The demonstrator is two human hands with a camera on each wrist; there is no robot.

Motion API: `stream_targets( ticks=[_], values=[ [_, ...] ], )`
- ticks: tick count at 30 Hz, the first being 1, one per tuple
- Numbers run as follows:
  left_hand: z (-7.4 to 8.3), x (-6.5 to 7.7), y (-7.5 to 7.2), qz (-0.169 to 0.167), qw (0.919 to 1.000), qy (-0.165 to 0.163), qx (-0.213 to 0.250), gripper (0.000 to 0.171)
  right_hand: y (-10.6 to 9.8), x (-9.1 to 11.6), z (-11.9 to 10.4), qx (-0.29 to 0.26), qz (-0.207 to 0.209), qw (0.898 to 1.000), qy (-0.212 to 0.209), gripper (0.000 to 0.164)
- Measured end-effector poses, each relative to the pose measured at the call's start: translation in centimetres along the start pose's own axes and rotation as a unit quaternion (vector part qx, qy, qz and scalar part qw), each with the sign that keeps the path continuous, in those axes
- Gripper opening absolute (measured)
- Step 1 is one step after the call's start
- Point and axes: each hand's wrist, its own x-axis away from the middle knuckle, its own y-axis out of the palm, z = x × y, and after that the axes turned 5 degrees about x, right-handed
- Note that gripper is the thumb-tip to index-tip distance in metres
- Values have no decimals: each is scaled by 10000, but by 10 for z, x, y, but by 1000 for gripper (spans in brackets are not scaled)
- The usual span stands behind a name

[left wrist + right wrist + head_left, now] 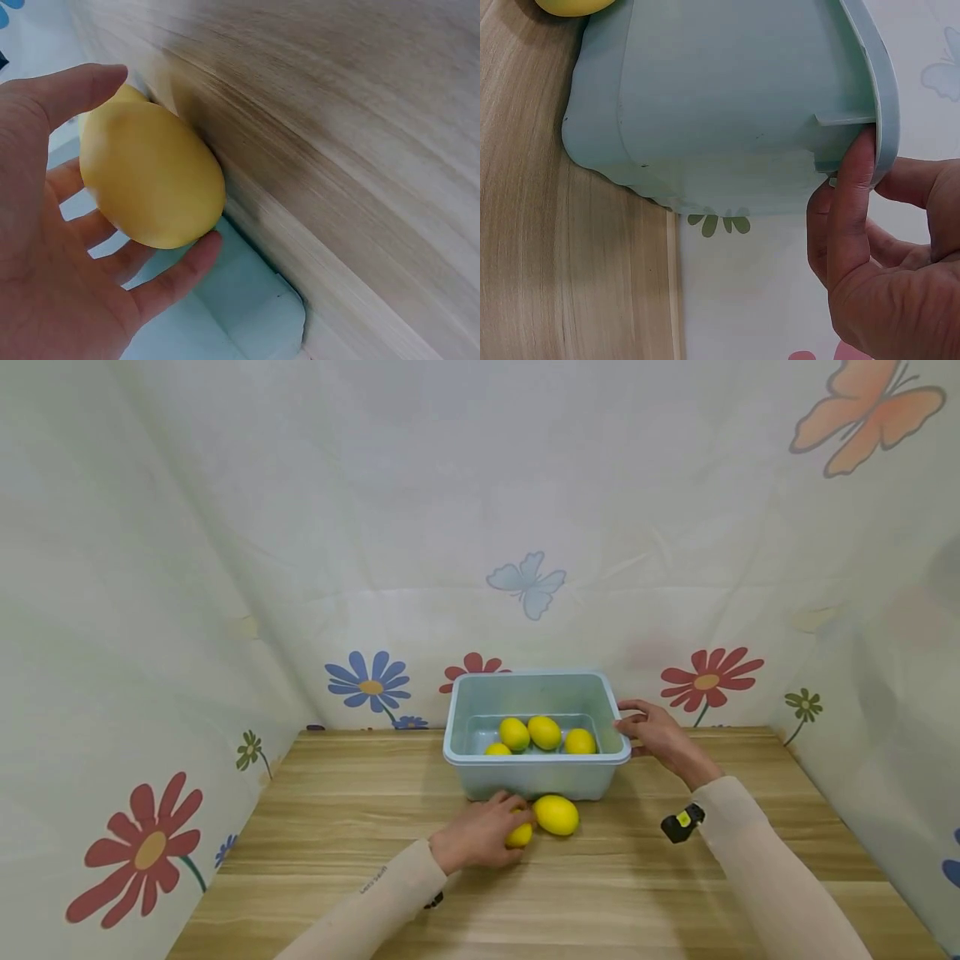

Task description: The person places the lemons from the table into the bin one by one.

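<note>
A pale blue-green plastic bin (540, 777) stands on the table, with several yellow lemons (544, 732) inside it. My right hand (660, 735) grips the bin's right rim; in the right wrist view, fingers (853, 202) lie under the rim and the thumb comes from the other side. In front of the bin my left hand (483, 831) curls round a lemon (154, 176) on the table. Its fingers lie along the far side, between lemon and bin, with the thumb across from them. Another lemon (557, 816) lies just right of that hand, close to the bin's front wall.
The wood-grain table (360, 810) ends at a pale cloth backdrop (420, 527) printed with flowers and butterflies. Cloth sides also rise at the left and right of the table. A small black device (682, 823) is at the right wrist.
</note>
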Motion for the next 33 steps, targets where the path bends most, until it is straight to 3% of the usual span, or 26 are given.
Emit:
stream_targets(
  ticks=[5,10,18,22,33],
  values=[
    [3,1,5,-293,9995,68,-12,47,0,2,-1,4,3,10000,-2,57],
    [3,1,10,-310,9991,246,-131,40,1,2,-2,-14,8,10000,-4,56],
    [7,5,5,-583,9983,62,-78,34,0,4,-4,-52,-8,10000,28,56],
    [11,7,-2,-597,9982,40,-76,33,1,3,-3,-83,-22,9999,56,57],
    [16,14,-40,-584,9981,178,-36,44,1,4,-4,-143,-18,9999,45,57]
  ],
)
